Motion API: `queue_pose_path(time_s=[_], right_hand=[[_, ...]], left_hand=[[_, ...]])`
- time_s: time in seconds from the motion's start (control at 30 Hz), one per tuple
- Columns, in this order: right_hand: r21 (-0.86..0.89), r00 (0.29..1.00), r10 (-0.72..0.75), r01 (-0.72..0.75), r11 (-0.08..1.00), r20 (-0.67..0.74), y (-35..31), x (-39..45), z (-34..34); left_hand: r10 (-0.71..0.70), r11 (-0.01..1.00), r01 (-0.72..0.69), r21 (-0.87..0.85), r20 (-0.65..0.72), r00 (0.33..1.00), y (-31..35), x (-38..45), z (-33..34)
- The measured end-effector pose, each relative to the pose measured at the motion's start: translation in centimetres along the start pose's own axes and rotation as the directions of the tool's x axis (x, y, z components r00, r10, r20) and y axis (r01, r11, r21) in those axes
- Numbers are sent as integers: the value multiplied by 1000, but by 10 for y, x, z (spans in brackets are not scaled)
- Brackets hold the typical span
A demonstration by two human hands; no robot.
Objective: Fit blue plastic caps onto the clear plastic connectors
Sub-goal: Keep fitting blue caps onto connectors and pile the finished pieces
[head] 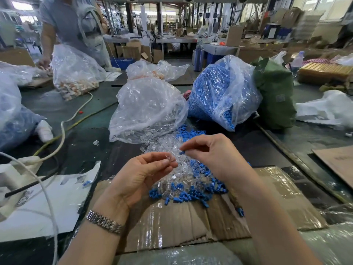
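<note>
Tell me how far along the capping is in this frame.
Done: I cannot pick out any finished pieces. In hand: the left hand pinches a clear connector and the right hand pinches a blue cap, still apart. Left: the mixed loose pile and two big bags.

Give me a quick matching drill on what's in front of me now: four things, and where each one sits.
Things:
1. clear connector
2. blue cap
3. bag of blue caps
4. wristwatch

Places:
A. on the left wrist
B. pinched in the right hand
C. far side of the table, right of the bag of clear connectors
D. pinched in the left hand

Pairs: 1-D, 2-B, 3-C, 4-A
</note>
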State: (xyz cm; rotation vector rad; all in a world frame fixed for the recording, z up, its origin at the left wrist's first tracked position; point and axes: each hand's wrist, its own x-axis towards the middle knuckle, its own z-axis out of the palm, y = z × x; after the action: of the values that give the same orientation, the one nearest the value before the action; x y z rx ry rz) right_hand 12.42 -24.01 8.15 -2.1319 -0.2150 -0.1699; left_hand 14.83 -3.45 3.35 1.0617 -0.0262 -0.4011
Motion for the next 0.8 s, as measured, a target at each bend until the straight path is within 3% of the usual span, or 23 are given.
queue_pose_path(time_s=[0.17, 0.37, 0.57, 0.67, 0.7, 0.77, 0.8], right_hand=[[-23, 989, -142, 142, 990, -35, -1, -2, 6], [-119, 966, -257, 257, 959, 20, -5, -5, 15], [-114, 958, -282, 287, 951, 56, -6, -8, 17], [-2, 984, -176, 176, 984, 12, 2, -9, 8], [-50, 992, -115, 112, 992, -45, 8, -9, 3], [-390, 985, 63, -122, 913, -162, 25, -8, -9], [-553, 959, 196, -278, 786, -203, 33, -9, -12]], left_hand=[[10, 1000, -10, -11, 10, 1000, 2, -3, 4], [34, 999, -36, 40, 50, 998, 0, -3, 6], [64, 994, -69, 90, 64, 996, -1, -6, 6], [67, 995, -72, 63, 76, 995, 0, -7, 5], [67, 997, -71, 42, 84, 994, 0, -6, 5], [67, 997, -69, 18, 95, 993, 0, -5, 4], [67, 997, -69, 17, 96, 993, 0, -5, 4]])
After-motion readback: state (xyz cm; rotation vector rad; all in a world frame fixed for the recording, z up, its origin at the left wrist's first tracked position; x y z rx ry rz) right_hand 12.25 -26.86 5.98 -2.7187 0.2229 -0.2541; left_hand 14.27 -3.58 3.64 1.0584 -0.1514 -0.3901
